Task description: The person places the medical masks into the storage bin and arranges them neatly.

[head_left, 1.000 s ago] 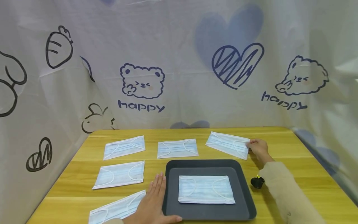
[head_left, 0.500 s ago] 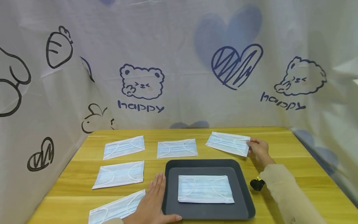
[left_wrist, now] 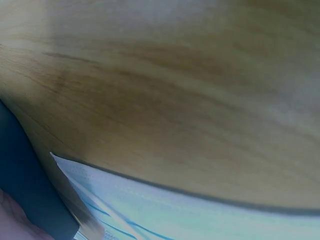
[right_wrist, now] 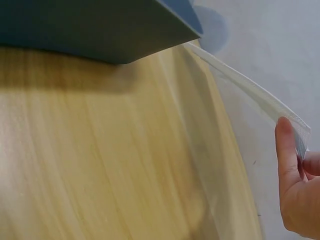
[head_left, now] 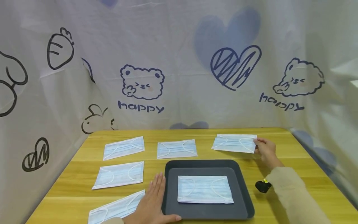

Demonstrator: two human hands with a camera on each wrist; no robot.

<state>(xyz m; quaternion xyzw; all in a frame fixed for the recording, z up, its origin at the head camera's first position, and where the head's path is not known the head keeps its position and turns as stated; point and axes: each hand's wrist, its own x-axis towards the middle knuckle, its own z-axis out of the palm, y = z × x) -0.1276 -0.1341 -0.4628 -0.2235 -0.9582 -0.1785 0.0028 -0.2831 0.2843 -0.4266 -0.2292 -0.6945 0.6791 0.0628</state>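
My right hand (head_left: pixel 267 152) pinches the right edge of a pale blue face mask (head_left: pixel 234 143) at the back right. In the right wrist view that mask (right_wrist: pixel 255 92) is seen nearly edge-on, its near end between thumb and fingers, raised off the table. My left hand (head_left: pixel 152 202) lies with straight fingers along the left side of a dark grey tray (head_left: pixel 207 214), thumb at its front edge. Inside the tray rests a flat stack of face masks (head_left: pixel 205 189). Another face mask (head_left: pixel 120 208) is partly covered by the left hand.
More face masks lie on the wooden table: one back left (head_left: pixel 124 148), one back centre (head_left: pixel 177 148) and one mid left (head_left: pixel 119 175). A small black object with a yellow bit (head_left: pixel 263 186) shows beside the right sleeve. A printed white cloth (head_left: pixel 179 62) hangs behind the table.
The right hand has lifted the back-right mask and shifted it slightly to the right, levelling its slant. The left hand and the tray have stayed put.
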